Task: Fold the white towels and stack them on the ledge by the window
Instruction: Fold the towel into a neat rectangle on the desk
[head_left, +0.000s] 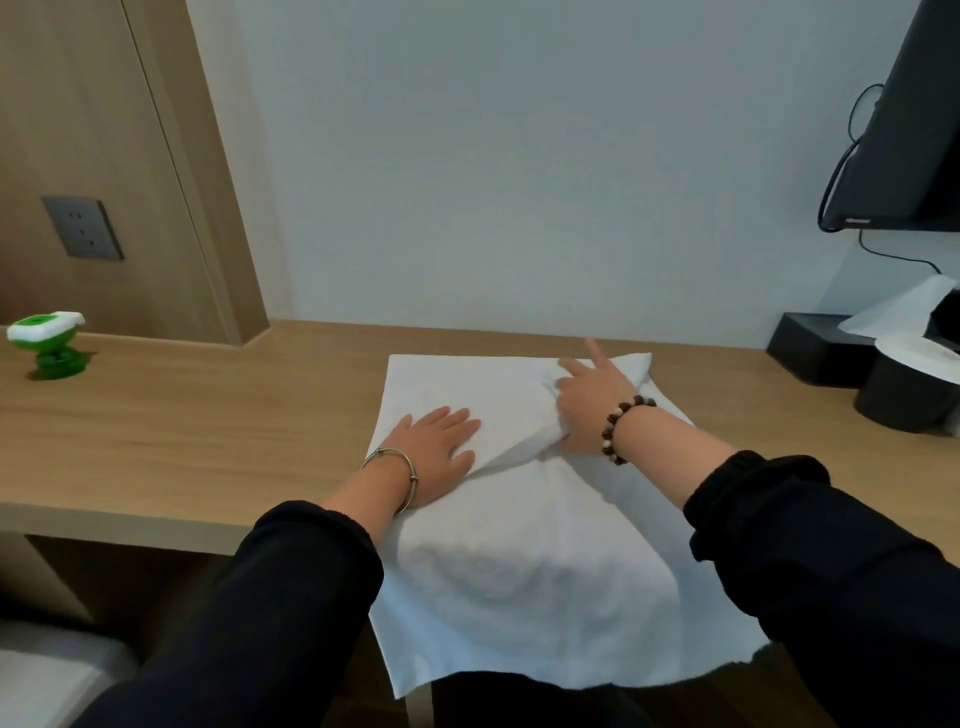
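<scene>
One white towel (519, 571) lay mid-frame on the wooden desk (208, 415), its near end draped over the front edge. Of two hands, the left hand (436, 452) pressed it flat with straight fingers, and the right hand (592, 405) clutched its folded-in corner.

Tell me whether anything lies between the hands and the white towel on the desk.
Nothing visible does. The left hand rests flat on the towel, and the right hand grips a folded-over corner of it.
</scene>
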